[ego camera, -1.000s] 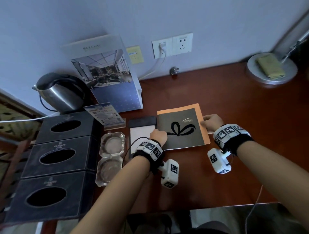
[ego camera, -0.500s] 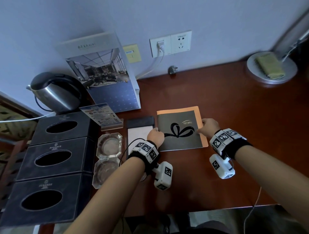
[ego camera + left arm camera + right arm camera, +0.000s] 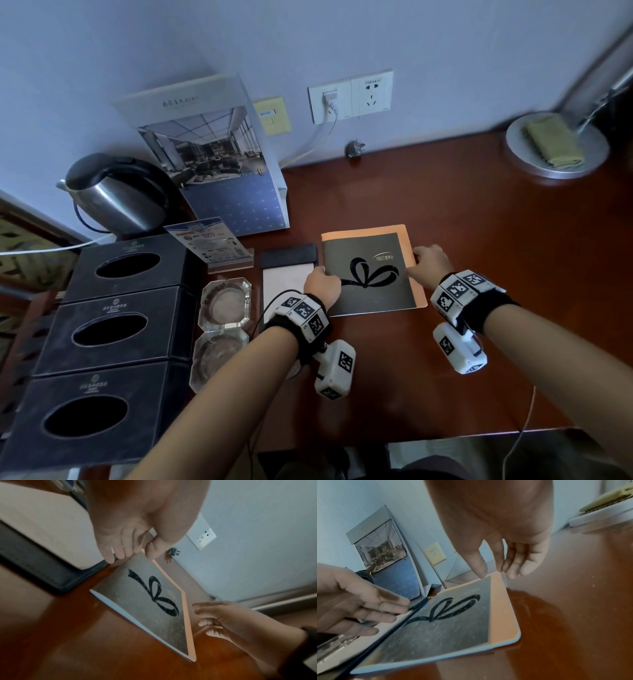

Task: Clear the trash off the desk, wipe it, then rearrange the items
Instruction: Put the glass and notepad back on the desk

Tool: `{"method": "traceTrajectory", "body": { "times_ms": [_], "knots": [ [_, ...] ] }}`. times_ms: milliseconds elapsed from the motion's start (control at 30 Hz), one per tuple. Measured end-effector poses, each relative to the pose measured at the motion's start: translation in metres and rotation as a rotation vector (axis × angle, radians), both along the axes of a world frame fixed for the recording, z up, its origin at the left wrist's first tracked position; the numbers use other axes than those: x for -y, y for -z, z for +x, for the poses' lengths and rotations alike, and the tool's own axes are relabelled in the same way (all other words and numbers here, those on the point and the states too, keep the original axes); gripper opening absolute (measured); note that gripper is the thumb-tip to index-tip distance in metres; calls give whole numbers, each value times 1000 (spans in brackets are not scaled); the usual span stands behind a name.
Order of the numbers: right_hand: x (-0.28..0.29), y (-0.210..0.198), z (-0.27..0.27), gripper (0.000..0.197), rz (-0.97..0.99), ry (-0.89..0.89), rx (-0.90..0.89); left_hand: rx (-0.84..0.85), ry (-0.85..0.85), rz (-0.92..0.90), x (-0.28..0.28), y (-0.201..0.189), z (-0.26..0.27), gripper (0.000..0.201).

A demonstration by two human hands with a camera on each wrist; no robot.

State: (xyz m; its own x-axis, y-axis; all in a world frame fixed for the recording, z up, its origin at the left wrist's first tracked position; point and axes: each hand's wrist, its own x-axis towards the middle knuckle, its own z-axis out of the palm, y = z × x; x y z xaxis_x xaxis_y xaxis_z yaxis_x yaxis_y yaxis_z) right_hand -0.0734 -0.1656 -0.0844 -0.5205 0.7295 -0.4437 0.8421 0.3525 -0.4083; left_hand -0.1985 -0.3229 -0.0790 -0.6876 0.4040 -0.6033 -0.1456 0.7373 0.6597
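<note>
A black booklet with a ribbon bow (image 3: 373, 294) (image 3: 154, 615) (image 3: 445, 631) lies on an orange folder (image 3: 407, 240) (image 3: 502, 615), flat on the red-brown desk (image 3: 496, 257). My left hand (image 3: 322, 284) (image 3: 133, 553) (image 3: 368, 601) touches the booklet's left edge with nearly straight fingers, beside a white notepad in a black holder (image 3: 286, 284) (image 3: 42, 527). My right hand (image 3: 430, 263) (image 3: 494, 566) (image 3: 219, 615) is at the right edge. Its thumb tip rests on the booklet's far corner and its fingers hang past the folder.
Two glass ashtrays (image 3: 224, 301) and three black tissue boxes (image 3: 113, 329) line the left side. A kettle (image 3: 116, 198), a standing brochure (image 3: 219, 161) and a small card stand (image 3: 212, 243) are behind. A lamp base with a yellow cloth (image 3: 555, 144) sits far right.
The booklet and folder have turned slightly straighter beside the notepad. Both hands stay at the edges, and the right hand has slid a little nearer along the right side.
</note>
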Motion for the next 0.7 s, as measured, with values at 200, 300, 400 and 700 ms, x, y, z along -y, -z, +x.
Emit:
{"method": "traceTrajectory", "body": {
  "times_ms": [200, 300, 400, 700],
  "knots": [
    [-7, -36, -7, 28, 32, 28, -132, -87, 194, 48, -8, -42, -13, 48],
    [-9, -64, -20, 25, 62, -66, -153, -190, 330, 13, -13, -73, -28, 44],
    [-6, -93, -38, 24, 88, -143, -184, -300, 413, 12, -11, -109, -41, 41],
    [27, -169, -94, 21, 201, -306, -437, -605, 541, -24, 33, -214, -73, 35]
  ]
}}
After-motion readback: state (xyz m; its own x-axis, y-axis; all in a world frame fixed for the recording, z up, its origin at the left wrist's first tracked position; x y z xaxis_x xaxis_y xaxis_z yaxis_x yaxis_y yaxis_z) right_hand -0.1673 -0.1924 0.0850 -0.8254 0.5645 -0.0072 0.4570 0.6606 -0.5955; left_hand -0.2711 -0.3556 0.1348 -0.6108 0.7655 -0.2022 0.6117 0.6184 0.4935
